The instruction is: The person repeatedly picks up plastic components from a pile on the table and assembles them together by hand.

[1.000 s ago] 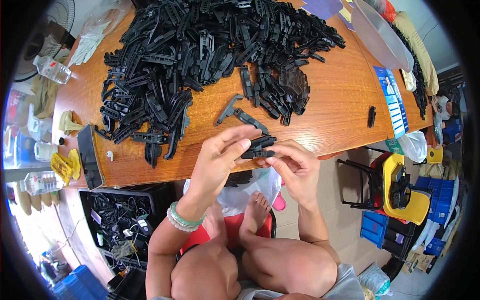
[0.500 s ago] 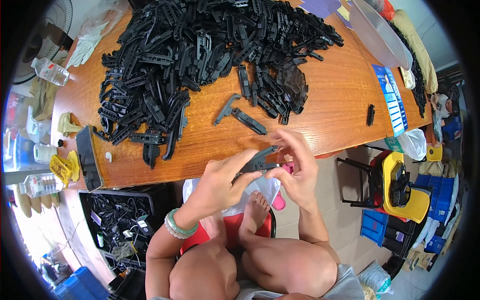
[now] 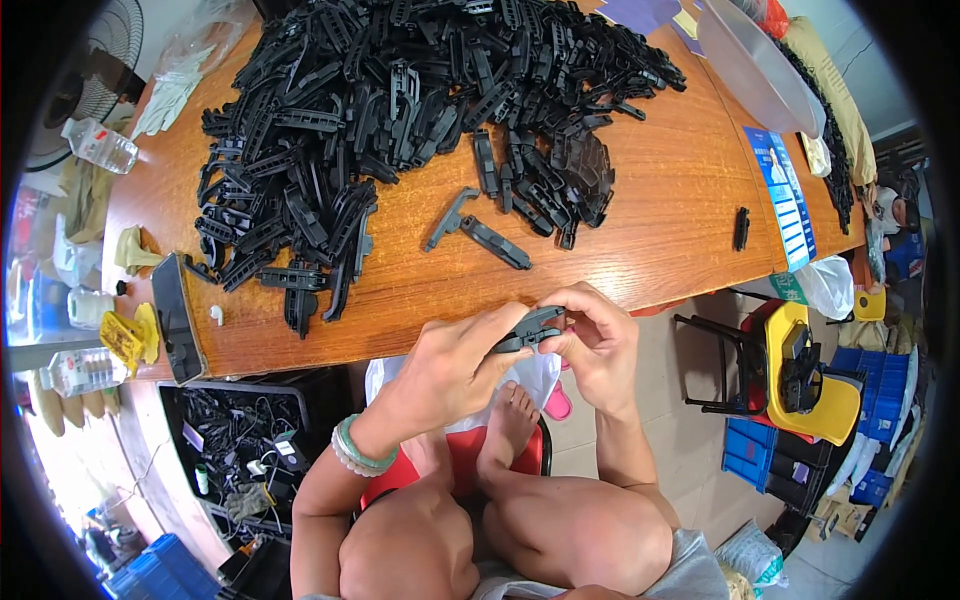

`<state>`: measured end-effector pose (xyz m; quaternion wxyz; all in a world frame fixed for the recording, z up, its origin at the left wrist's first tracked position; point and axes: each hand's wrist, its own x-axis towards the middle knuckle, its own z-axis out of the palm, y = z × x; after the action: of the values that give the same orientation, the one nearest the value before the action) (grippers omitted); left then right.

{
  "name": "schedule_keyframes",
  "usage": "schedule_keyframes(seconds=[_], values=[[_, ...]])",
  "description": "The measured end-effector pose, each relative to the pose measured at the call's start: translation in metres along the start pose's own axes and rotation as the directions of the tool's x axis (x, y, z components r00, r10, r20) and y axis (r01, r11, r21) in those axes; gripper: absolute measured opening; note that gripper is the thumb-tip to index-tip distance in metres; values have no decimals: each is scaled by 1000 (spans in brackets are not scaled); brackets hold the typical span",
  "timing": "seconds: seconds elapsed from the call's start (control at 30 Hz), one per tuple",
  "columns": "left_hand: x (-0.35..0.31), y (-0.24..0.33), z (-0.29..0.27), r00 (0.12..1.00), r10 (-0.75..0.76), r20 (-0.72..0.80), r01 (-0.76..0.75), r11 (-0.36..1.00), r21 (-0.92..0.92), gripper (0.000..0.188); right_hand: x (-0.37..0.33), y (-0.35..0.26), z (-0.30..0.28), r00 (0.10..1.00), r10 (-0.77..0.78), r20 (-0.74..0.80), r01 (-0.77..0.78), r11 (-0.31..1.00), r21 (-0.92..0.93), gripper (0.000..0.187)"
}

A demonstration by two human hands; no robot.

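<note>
Between both hands, just off the table's near edge, is a black plastic clip-like part (image 3: 532,328). My left hand (image 3: 455,365) pinches its left end with thumb and fingers. My right hand (image 3: 592,340) is closed on its right end, thumb below and fingers above. Fingers cover both ends of the part. On the wooden table (image 3: 640,240) beyond my hands lie a hooked black piece (image 3: 452,218) and a long black piece (image 3: 497,243). A large heap of similar black plastic parts (image 3: 370,110) covers the far left and middle of the tabletop.
A phone (image 3: 178,320) and a white earbud (image 3: 217,315) lie at the table's left edge. At right are a single black part (image 3: 741,229), a blue leaflet (image 3: 780,195) and a translucent basin (image 3: 755,70). A yellow chair (image 3: 800,375) stands right; a black crate (image 3: 245,440) sits lower left.
The part in my hands has turned and its pieces sit closer together. My right fingers have come down from a raised, spread pose to close on its right end.
</note>
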<state>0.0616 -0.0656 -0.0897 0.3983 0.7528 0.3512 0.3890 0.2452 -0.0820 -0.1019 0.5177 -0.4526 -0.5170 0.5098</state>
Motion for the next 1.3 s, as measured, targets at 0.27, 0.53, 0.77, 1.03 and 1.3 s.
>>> schedule_keyframes(seconds=[0.27,0.53,0.77,1.03,1.3], values=[[0,-7,0,1000,-24,-6,23,998,-52,32,2,-3,0,1000,27,-12,-27,999,-40,30],[5,-9,2,994,-99,54,107,974,-198,31,2,1,-5,999,9,-41,-14,992,-122,24],[22,-28,-13,960,-279,37,281,945,-166,27,14,2,-14,963,154,223,-98,965,-244,19],[41,-45,-2,999,39,9,-38,825,563,13,52,23,-18,940,-297,-168,-40,395,-918,26],[18,-37,-4,884,-381,-271,179,812,-555,22,25,6,-19,914,-322,-248,58,706,-706,17]])
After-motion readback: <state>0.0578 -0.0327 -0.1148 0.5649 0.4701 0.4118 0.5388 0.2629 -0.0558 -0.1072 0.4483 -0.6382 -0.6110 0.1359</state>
